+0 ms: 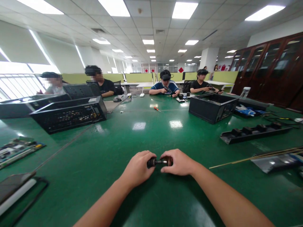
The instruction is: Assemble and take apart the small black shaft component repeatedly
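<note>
Both my hands meet low over the green table, just in front of me. My left hand is closed around the black end of a small dark tool with a metal middle section. My right hand is closed on the tool's other end, with its fingers curled round it. The tool lies level between the two fists. Most of it is hidden inside my hands.
A black computer case lies at the left and another case at the right. A circuit board sits at the left edge, a black drive tray and thin rods at the right. Several people sit at the far side.
</note>
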Tool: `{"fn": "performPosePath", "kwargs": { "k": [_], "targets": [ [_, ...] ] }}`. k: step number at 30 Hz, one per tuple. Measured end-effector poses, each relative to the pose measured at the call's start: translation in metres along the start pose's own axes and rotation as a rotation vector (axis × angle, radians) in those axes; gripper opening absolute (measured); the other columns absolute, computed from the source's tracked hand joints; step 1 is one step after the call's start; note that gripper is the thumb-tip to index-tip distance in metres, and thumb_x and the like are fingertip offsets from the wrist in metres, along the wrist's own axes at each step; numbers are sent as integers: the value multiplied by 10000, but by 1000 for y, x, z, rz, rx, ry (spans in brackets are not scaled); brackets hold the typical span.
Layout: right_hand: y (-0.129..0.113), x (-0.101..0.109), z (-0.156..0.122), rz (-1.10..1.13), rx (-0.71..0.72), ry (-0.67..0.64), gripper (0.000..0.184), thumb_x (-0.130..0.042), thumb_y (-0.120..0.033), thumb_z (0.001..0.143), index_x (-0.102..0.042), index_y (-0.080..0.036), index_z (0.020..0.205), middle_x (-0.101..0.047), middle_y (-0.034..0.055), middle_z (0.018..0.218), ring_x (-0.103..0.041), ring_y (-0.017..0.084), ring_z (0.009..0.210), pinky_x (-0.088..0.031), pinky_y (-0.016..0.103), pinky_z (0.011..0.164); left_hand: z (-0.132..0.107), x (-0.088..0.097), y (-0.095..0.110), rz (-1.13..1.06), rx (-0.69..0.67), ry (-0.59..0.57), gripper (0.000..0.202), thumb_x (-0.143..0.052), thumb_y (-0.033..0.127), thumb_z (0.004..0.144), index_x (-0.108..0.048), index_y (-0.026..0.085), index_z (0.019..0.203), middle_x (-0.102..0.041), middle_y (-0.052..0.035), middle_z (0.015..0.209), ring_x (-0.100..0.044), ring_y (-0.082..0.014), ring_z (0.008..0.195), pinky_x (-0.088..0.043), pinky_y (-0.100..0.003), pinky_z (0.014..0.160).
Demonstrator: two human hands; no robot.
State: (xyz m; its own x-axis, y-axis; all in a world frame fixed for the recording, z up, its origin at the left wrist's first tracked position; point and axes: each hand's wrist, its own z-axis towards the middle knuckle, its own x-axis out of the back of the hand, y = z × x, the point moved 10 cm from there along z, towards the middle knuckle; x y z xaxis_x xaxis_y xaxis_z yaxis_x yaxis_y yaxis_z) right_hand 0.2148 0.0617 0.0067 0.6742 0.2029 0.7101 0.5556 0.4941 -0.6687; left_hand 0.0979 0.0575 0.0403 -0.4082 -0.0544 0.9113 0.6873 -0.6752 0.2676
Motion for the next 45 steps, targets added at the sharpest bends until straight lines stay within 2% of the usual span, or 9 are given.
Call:
{"fn": "performPosePath", "kwargs": {
  "k": [5,12,16,31,45],
  "targets": [
    [-15,-9,-1,-157,108,-1,302,-753,-395,779,-717,-199,1006,-719,41,925,-647,192,844,-451,284,752,-8,-10,2,-104,-23,-19,265,-683,194,774,-738,240,1029,-724,-56,984,-675,-230,928,-528,-346,841],
    [-19,-14,-2,-172,123,-6,176,-664,-288,852,-715,-196,994,-720,44,920,-656,189,857,-449,278,774,-9,-4,-6,-283,73,70,257,-710,156,740,-719,194,994,-733,-52,935,-685,-205,881,-529,-323,813],
    [-20,-16,-2,-190,135,-11,151,-648,-293,873,-711,-192,967,-710,37,882,-644,178,813,-439,269,742,-10,-3,-6,-333,54,85,203,-707,123,729,-718,202,915,-720,-32,894,-675,-188,850,-518,-307,786],
    [-24,-16,-2,-228,149,-9,153,-613,-309,918,-703,-192,958,-704,35,874,-636,177,803,-429,277,748,-12,-4,-7,-367,39,122,210,-725,113,703,-699,197,894,-697,-20,861,-660,-181,824,-504,-298,760],
    [-27,-16,-4,-281,191,0,175,-593,-324,936,-669,-187,860,-692,26,827,-614,162,757,-397,274,711,-12,-4,-8,-376,36,129,198,-731,119,704,-714,195,886,-700,-27,858,-662,-181,821,-503,-296,753]
  ]
}}
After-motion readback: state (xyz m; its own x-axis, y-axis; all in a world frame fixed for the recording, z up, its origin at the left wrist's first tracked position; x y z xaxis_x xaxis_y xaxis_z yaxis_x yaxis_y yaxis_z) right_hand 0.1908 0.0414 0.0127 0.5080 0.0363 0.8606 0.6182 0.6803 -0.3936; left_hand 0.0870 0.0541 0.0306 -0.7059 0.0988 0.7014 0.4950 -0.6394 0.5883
